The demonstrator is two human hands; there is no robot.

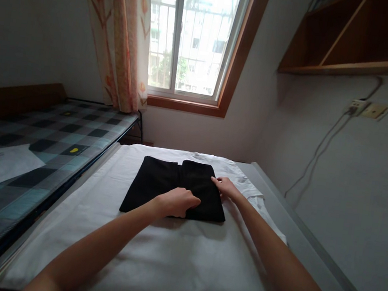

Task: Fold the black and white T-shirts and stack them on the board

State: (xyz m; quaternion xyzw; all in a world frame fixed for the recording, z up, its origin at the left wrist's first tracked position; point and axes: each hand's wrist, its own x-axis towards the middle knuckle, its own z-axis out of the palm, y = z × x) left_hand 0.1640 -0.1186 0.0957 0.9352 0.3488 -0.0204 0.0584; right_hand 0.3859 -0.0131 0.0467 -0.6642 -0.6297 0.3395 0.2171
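A folded black garment (156, 178) lies flat on the white cloth, with a slit between two flaps at its far edge; its exact kind does not show. My left hand (178, 201) reaches across to its near right part, fingers curled together on the fabric, the fingertips partly hidden. At the garment's right edge, my right hand (224, 187) has the border between thumb and fingers. Part of that grip is concealed behind the hand.
The white cloth (178, 267) covers a grey-edged table (310, 242). On the left stands a bed with a checked mattress (85, 126), a sheet of paper (1, 165) on it. Ahead are a curtain (122, 36) and a window (196, 45). A wooden shelf (354, 66) and a cable (316, 152) are on the right wall.
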